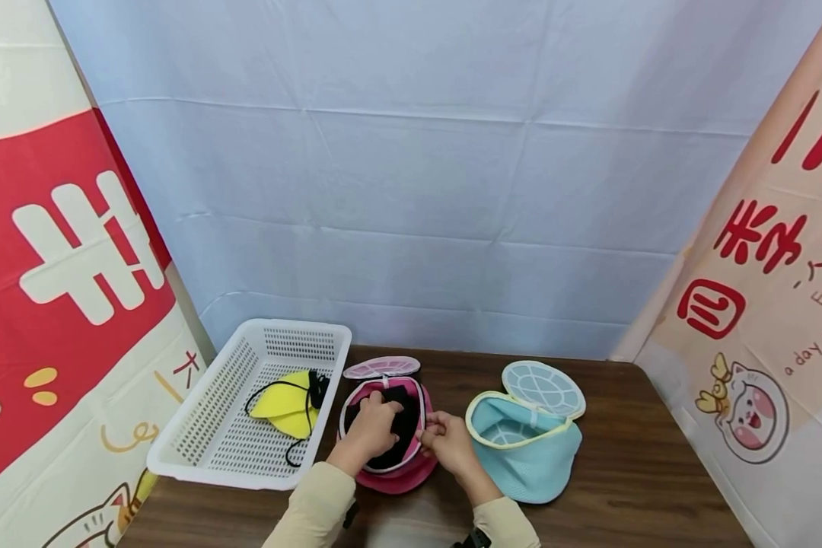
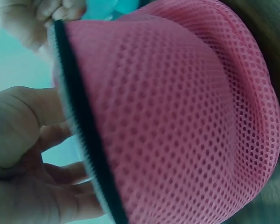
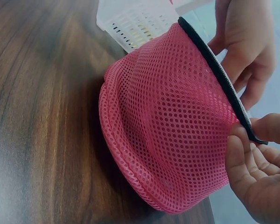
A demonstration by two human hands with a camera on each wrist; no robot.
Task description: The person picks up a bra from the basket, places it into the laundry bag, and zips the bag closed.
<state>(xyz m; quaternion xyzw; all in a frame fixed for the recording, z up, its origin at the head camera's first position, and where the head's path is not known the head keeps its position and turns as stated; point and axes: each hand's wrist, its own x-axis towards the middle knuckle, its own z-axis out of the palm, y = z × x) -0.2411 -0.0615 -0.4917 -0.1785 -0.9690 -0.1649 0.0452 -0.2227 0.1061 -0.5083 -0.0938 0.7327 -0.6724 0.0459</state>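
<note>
A pink mesh laundry bag (image 1: pixel 400 481) stands on the table with its round lid flipped back and a black cloth (image 1: pixel 407 426) inside. My left hand (image 1: pixel 372 432) reaches into its mouth, fingers spread against the black cloth. In the left wrist view, that hand's fingers (image 2: pixel 65 172) pass behind the dark-edged rim; their tips are hidden. At the bag's right side, my right hand (image 1: pixel 450 444) pinches the rim between thumb and fingers, seen closely in the right wrist view on the mesh bag (image 3: pixel 172 121). Beside it sits a light blue mesh laundry bag (image 1: pixel 530 466), its lid open.
To the left is a white plastic basket (image 1: pixel 246 481) holding a yellow item (image 1: pixel 291 407) with black cord and some black material. A brown wooden table (image 1: pixel 637 472) lies under everything. A pale blue curtain (image 1: pixel 411 190) hangs behind, with printed cloths at both sides.
</note>
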